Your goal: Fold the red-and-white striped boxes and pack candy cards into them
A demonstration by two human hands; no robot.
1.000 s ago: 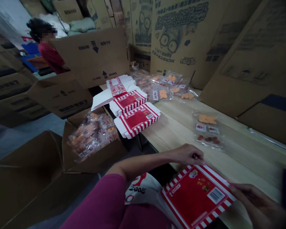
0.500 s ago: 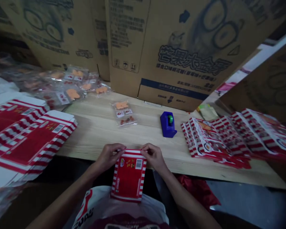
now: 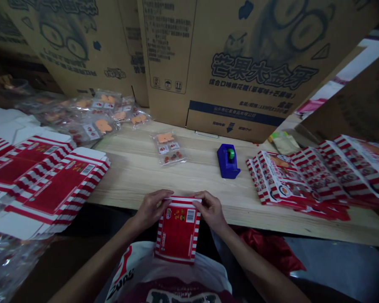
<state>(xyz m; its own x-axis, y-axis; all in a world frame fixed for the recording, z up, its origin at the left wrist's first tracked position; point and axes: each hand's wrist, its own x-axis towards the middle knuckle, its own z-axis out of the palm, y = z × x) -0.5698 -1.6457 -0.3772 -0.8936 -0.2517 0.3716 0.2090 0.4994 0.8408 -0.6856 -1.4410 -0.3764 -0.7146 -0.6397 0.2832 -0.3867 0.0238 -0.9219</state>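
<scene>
Because the left hand (image 3: 151, 208) and right hand (image 3: 210, 209) pinch the top edge of the striped carton (image 3: 177, 230), uneven pressure could crease it. A slack grip could drop it below the bench (image 3: 129, 176).

This was a packing room in a small workshop: printed cartons (image 3: 227, 63) stood at 12 o'clock behind a wooden desk (image 3: 129, 176), with sealed snack packets (image 3: 91, 118) at 11 o'clock, flat red-striped boxes (image 3: 50, 189) at 9 and 3 o'clock, and a tape dispenser (image 3: 228, 162) at 1 o'clock.
</scene>
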